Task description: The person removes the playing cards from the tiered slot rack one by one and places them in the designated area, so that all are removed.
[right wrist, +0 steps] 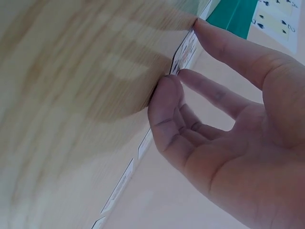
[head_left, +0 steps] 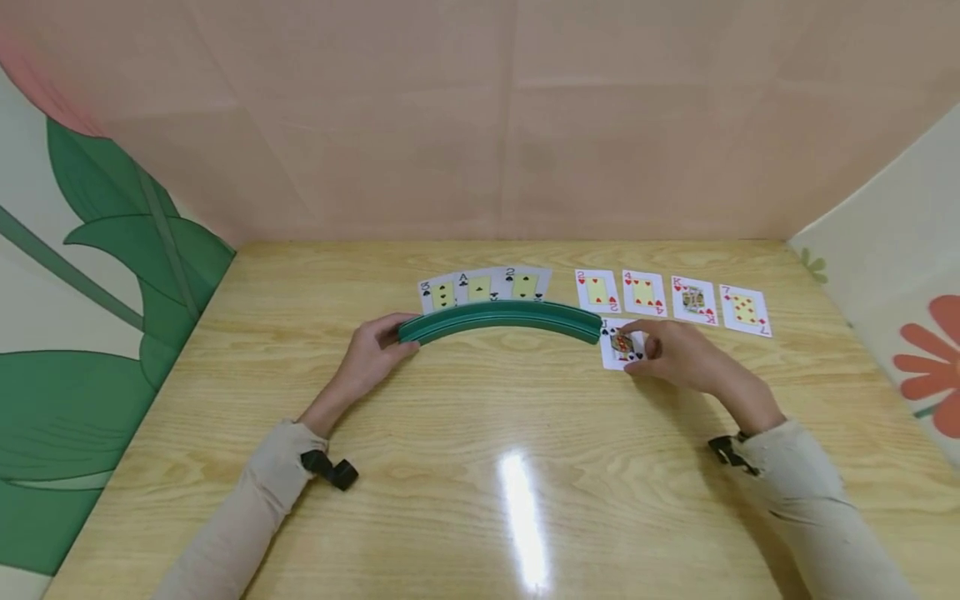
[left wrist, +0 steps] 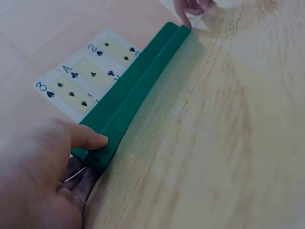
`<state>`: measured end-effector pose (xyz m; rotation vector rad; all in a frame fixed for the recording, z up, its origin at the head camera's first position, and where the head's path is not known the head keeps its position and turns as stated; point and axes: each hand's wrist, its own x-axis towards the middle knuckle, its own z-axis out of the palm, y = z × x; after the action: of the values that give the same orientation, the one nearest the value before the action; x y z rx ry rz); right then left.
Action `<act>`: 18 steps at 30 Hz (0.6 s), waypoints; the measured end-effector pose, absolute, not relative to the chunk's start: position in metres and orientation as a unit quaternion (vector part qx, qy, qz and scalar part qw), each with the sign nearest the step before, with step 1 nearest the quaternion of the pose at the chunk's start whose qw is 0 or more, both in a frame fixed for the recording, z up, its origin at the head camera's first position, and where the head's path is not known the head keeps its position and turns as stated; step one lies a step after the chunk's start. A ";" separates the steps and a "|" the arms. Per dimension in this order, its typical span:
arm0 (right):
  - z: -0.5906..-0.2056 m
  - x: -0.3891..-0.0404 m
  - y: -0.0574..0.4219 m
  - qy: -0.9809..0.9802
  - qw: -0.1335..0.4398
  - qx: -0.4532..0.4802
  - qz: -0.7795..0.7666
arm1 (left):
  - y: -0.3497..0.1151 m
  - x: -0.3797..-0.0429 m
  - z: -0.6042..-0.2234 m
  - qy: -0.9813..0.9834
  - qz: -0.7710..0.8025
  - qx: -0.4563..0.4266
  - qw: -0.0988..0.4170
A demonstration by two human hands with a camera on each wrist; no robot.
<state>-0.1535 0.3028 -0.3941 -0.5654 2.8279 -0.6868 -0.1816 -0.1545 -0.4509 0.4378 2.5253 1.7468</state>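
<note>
My left hand (head_left: 366, 357) grips the left end of a curved green playing card holder (head_left: 498, 315), its thumb on the front face in the left wrist view. Three black-suit cards, a three (left wrist: 69, 98), an ace (left wrist: 90, 74) and a two (left wrist: 113, 51), rise behind the front of the holder, which hides their lower edges. At the holder's right end my right hand (head_left: 684, 357) pinches a jack playing card (head_left: 611, 358) by its edges between thumb and fingers. This card lies low over the table and the hand covers its right side.
To the right, behind my right hand, a row of face-up red cards lies on the wooden table (head_left: 450, 467): a two (head_left: 597, 292), a four (head_left: 644, 293), a king (head_left: 694, 300) and a seven (head_left: 746, 310). Pinkish cloth (head_left: 510, 125) hangs along the table's back edge.
</note>
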 end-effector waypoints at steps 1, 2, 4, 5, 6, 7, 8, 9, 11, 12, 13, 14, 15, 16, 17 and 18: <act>-0.394 -0.154 0.301 0.950 0.085 -0.190 -0.230 | -0.155 -0.181 -0.450 0.814 0.564 0.140 0.021; -0.395 -0.155 0.299 0.951 0.080 -0.190 -0.231 | -0.156 -0.180 -0.448 0.814 0.564 0.139 0.024; -0.393 -0.156 0.296 0.952 0.061 -0.190 -0.231 | -0.154 -0.175 -0.437 0.815 0.561 0.140 0.028; -0.392 -0.156 0.293 0.953 0.048 -0.191 -0.231 | -0.153 -0.172 -0.431 0.817 0.558 0.142 0.028; -0.391 -0.157 0.291 0.952 0.035 -0.194 -0.234 | -0.152 -0.169 -0.425 0.819 0.555 0.143 0.028; -0.388 -0.157 0.288 0.951 0.025 -0.195 -0.238 | -0.151 -0.167 -0.420 0.819 0.555 0.143 0.028; -0.385 -0.157 0.285 0.951 0.014 -0.198 -0.238 | -0.151 -0.164 -0.416 0.820 0.554 0.144 0.027; -0.382 -0.157 0.282 0.950 0.004 -0.200 -0.238 | -0.151 -0.163 -0.412 0.819 0.554 0.146 0.025; -0.376 -0.157 0.276 0.949 -0.011 -0.200 -0.243 | -0.151 -0.163 -0.412 0.818 0.555 0.147 0.024; -0.373 -0.156 0.273 0.948 -0.019 -0.203 -0.244 | -0.151 -0.164 -0.413 0.818 0.556 0.147 0.026; -0.371 -0.156 0.270 0.947 -0.029 -0.206 -0.245 | -0.152 -0.165 -0.414 0.817 0.557 0.147 0.026; -0.369 -0.156 0.267 0.945 -0.042 -0.212 -0.245 | -0.152 -0.167 -0.417 0.817 0.557 0.147 0.026; -0.367 -0.156 0.263 0.943 -0.051 -0.216 -0.248 | -0.153 -0.169 -0.421 0.817 0.558 0.145 0.026; -0.365 -0.156 0.260 0.940 -0.060 -0.222 -0.253 | -0.153 -0.171 -0.425 0.817 0.558 0.144 0.026; -0.363 -0.156 0.257 0.936 -0.068 -0.228 -0.257 | -0.154 -0.174 -0.430 0.816 0.559 0.143 0.025; -0.361 -0.156 0.253 0.934 -0.075 -0.231 -0.262 | -0.154 -0.176 -0.435 0.816 0.560 0.142 0.025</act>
<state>-0.1563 0.2529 -0.3609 -0.7638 3.0832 -0.8658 -0.1761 -0.1545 -0.4346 0.4405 2.5240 1.7315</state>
